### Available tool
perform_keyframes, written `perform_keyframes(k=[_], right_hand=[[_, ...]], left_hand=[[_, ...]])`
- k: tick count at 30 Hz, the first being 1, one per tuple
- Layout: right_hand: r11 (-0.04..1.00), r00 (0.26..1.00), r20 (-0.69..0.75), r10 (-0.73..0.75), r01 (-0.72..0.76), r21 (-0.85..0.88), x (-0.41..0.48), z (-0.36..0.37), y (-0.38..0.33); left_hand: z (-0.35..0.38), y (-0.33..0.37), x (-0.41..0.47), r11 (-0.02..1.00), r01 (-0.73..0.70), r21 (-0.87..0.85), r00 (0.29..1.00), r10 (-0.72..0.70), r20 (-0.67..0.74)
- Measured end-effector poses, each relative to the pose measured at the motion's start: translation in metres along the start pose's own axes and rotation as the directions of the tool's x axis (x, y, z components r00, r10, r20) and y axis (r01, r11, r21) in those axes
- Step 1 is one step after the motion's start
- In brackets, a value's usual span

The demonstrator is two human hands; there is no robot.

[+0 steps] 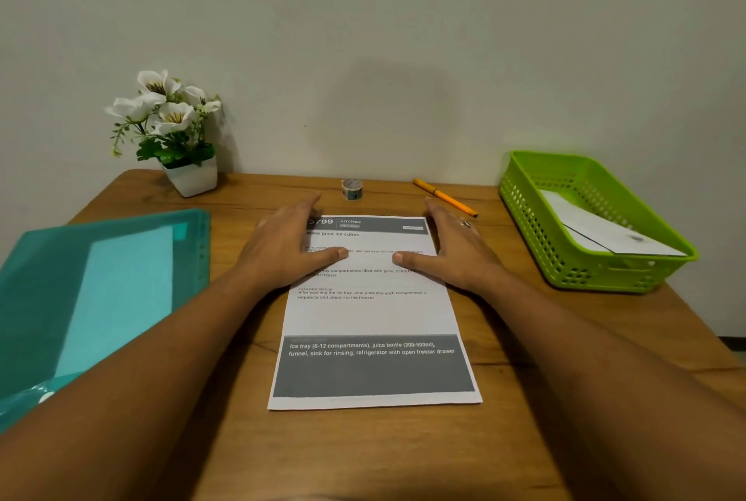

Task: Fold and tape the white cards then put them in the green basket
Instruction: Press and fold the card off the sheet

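Note:
A white printed card [373,314] lies flat and unfolded in the middle of the wooden table. My left hand [288,244] rests flat on its upper left part, fingers straight. My right hand [450,246] lies flat on the upper right part, a ring on one finger. Both thumbs point inward over the text. A small tape roll [352,188] stands just beyond the card's far edge. The green basket [533,226] sits at the right and holds a folded white card [605,232].
A teal plastic folder [101,290] with paper inside lies at the left. An orange pen [444,197] lies behind my right hand. A white pot of flowers [189,177] stands at the back left against the wall. The table [363,456] ends at the right past the basket.

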State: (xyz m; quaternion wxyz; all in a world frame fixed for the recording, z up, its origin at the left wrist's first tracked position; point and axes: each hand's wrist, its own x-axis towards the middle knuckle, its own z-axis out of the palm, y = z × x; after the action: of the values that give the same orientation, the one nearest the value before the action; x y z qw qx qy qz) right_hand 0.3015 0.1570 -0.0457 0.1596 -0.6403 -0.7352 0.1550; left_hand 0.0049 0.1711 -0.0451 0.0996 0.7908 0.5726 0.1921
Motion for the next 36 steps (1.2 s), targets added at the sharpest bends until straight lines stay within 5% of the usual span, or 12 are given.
perform_keyframes(k=[7, 12, 16, 23, 30, 36], right_hand=[[0.997, 0.998, -0.027, 0.055, -0.054, 0.064, -0.005, 0.004, -0.004], [0.816, 0.995, -0.025, 0.099, -0.067, 0.574, -0.009, 0.009, 0.005], [0.662, 0.988, -0.08, 0.13, -0.026, 0.749, -0.015, 0.004, 0.003], [0.639, 0.968, -0.168, 0.185, 0.011, 0.769, -0.018, 0.006, 0.002], [0.665, 0.911, -0.325, 0.255, 0.079, 0.743, -0.017, 0.011, 0.003], [0.729, 0.898, -0.352, 0.265, 0.053, 0.683, -0.017, 0.015, 0.005]], left_hand=[[0.0, 0.003, -0.002, 0.999, 0.009, -0.046, 0.999, -0.011, -0.033], [-0.003, 0.006, -0.005, 0.996, 0.003, -0.089, 0.999, -0.007, -0.053], [-0.003, 0.007, -0.008, 0.993, 0.008, -0.115, 0.998, -0.016, -0.065], [-0.007, 0.009, -0.014, 0.994, -0.003, -0.112, 0.981, -0.019, -0.193], [-0.009, 0.02, -0.022, 0.986, -0.093, 0.142, 0.924, 0.139, -0.358], [-0.004, 0.014, -0.022, 0.96, -0.175, 0.219, 0.92, 0.239, -0.311]])
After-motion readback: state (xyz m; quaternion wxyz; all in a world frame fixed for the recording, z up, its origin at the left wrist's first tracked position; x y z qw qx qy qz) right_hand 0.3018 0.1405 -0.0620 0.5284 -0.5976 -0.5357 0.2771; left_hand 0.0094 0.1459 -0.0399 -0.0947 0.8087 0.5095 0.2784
